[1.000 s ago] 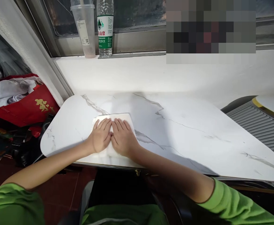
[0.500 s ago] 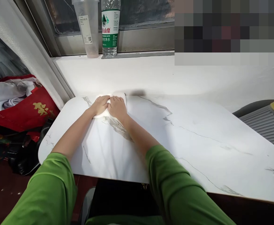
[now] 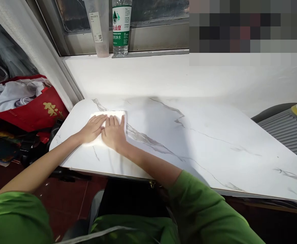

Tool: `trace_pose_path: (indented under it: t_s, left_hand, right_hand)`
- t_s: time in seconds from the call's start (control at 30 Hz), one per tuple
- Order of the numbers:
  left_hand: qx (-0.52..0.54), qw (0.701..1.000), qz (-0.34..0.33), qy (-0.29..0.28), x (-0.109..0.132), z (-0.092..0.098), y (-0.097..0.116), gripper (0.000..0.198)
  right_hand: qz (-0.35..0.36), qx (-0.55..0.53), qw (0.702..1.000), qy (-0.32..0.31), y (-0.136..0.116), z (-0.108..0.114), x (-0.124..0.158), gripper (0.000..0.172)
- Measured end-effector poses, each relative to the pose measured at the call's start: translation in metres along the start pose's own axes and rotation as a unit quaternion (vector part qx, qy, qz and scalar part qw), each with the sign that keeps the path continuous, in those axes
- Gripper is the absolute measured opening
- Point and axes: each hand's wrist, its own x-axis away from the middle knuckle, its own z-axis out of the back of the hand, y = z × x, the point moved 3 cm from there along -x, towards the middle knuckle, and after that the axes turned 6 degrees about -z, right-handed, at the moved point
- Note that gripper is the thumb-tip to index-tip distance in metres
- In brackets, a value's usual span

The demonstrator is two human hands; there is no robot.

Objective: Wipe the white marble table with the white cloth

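Note:
A white cloth lies spread on the white marble-patterned table, toward its left end. My left hand rests flat on the cloth, fingers stretched out to the right. Beside it, my right hand presses down on the same cloth with its fingers spread and pointing toward the wall. The two hands touch or nearly touch at the thumbs. Neither hand grips the cloth; both lie on top and cover much of it.
A clear plastic cup and a water bottle stand on the window ledge behind the table. At left, a red bag holds white fabric. A grey ridged object stands past the table's right side.
Both hands and the cloth have moved from the table's back edge toward me and to the left. More of the cloth shows, and the fingers are spread wider.

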Motion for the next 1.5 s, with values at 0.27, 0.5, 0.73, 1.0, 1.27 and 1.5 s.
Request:
trace_pose_path:
  t_s: [0.27, 0.5, 0.73, 1.0, 1.27, 1.5]
  left_hand:
    - [0.009, 0.999, 0.044, 0.016, 0.103, 0.016, 0.002, 0.058]
    - [0.023, 0.999, 0.042, 0.023, 0.080, 0.018, -0.026, 0.057]
    - [0.013, 0.997, 0.051, 0.054, 0.008, 0.021, -0.095, 0.055]
    - [-0.010, 0.995, 0.085, 0.046, -0.060, 0.018, -0.138, 0.058]
    - [-0.032, 0.994, 0.094, 0.034, -0.053, 0.014, -0.112, 0.059]
    - [-0.030, 0.998, 0.055, 0.020, -0.024, -0.004, -0.014, 0.058]
  right_hand:
    - [0.081, -0.037, 0.992, -0.085, -0.074, 0.007, 0.040, 0.062]
    - [0.071, -0.040, 0.994, -0.075, -0.070, -0.008, 0.010, 0.060]
    - [0.045, -0.039, 0.997, -0.058, -0.050, -0.037, -0.082, 0.055]
    - [0.036, -0.039, 0.998, -0.029, -0.020, -0.058, -0.149, 0.050]
    - [0.044, -0.031, 0.998, -0.015, -0.010, -0.051, -0.129, 0.051]
    - [0.060, 0.007, 0.998, -0.001, 0.018, -0.013, -0.035, 0.054]
